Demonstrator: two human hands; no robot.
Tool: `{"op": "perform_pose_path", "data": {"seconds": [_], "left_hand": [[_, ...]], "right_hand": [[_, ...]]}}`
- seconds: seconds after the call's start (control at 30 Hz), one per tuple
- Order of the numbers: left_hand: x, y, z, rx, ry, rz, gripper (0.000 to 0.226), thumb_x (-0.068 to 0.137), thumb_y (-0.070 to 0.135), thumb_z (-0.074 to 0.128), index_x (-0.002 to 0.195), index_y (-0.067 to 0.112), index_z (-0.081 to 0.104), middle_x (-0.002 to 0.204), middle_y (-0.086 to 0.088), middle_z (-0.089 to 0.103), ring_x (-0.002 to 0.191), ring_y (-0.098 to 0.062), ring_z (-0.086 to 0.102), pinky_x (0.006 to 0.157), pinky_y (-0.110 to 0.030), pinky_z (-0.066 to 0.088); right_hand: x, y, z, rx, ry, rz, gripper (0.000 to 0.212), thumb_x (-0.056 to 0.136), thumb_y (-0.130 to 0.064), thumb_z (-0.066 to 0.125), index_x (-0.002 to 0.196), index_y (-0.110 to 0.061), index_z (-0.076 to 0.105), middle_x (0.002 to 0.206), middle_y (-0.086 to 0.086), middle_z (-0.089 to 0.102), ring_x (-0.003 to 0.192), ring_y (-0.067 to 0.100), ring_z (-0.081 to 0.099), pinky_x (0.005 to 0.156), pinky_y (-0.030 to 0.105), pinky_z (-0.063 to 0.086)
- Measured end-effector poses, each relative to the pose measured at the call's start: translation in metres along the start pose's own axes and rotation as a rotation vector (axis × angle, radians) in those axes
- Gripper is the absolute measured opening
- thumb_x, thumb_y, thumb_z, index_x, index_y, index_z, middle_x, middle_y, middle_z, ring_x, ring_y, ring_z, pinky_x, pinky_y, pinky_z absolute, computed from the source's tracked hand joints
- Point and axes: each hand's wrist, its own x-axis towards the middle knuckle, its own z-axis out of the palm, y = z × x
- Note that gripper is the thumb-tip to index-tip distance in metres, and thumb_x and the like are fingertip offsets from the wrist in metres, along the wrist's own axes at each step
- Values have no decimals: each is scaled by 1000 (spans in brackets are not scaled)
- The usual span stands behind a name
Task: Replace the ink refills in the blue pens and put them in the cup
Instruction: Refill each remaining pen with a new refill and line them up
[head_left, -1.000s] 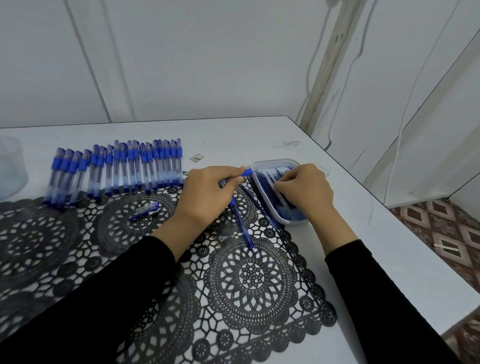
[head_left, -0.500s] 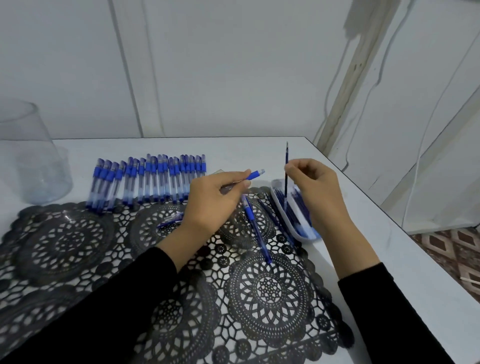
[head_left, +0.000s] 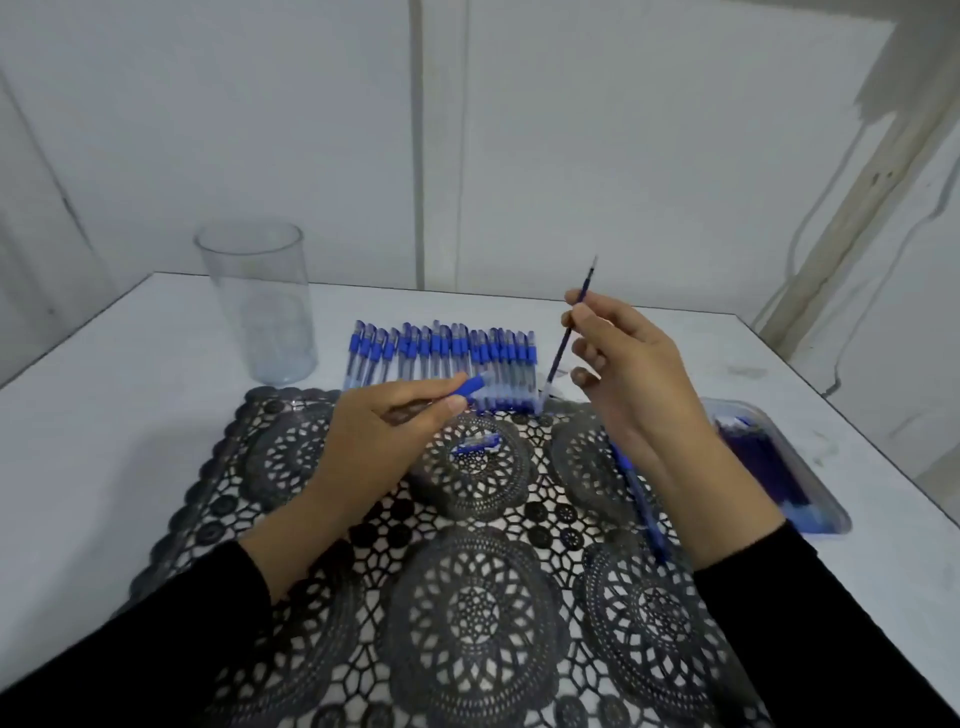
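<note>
At right edge: tray (head_left: 737, 404) holds refills (head_left: 763, 462) | right fingers (head_left: 584, 314) pinch refill (head_left: 563, 348) | left fingers (head_left: 415, 397) grip pen barrel (head_left: 470, 387)

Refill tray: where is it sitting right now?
Head view, right side: the refill tray rests on the white table, just past the black lace mat and to the right of the right hand.

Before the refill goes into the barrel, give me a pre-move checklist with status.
1. Pinch on refill by right hand: ok.
2. Grip on pen barrel by left hand: ok.
3. Line-up of refill and barrel: not ok, they are apart and the refill stands near upright.
4. Barrel empty inside: cannot tell.
5. Target cup upright, mouth open: ok.
</note>
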Motion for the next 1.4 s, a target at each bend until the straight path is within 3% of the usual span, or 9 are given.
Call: {"op": "perform_pose_path", "data": {"seconds": [0.2,0.3,0.63,1.17,1.27,1.4], "left_hand": [[-10,-12,-24,-5,26,10,25,79,15,77,100,29,74,83,21,75,74,0,70,71,-10,52],[-10,-12,-24,-29,26,15,24,77,21,76,100,29,74,86,23,74,77,0,71,74,-10,52],[-11,-13,-24,-61,-2,49,26,78,19,75,102,27,73,90,28,72,88,-1,72,80,-11,53],[-10,-19,-24,-56,32,15,24,80,15,77,101,26,74,91,20,75,83,-7,73,77,-13,54],[-10,-22,-22,17,77,34,26,82,12,78,107,20,74,91,18,75,80,-5,72,75,-12,53],[-10,-22,-21,41,85,33,26,82,13,78,108,17,74,94,13,75,82,-8,73,77,-16,56]], "right_hand": [[-4,23,18,123,45,67,15,90,-17,68,104,-17,67,95,-2,71,70,5,53,58,22,36],[-5,27,19,142,68,76,15,89,-18,68,104,-18,66,102,-1,70,70,5,53,58,22,37],[-5,30,17,146,97,91,8,88,-18,69,96,-19,67,93,-3,70,69,7,51,57,24,34],[-6,30,15,66,113,24,9,88,-17,69,96,-18,65,91,-3,72,68,5,52,58,25,33],[-12,26,18,-10,65,-61,9,87,-11,69,94,-15,66,89,-6,73,67,-3,59,57,18,38],[-23,36,25,-166,-121,-61,8,85,-6,68,86,-14,68,74,-10,69,63,-5,59,58,10,44]]}}
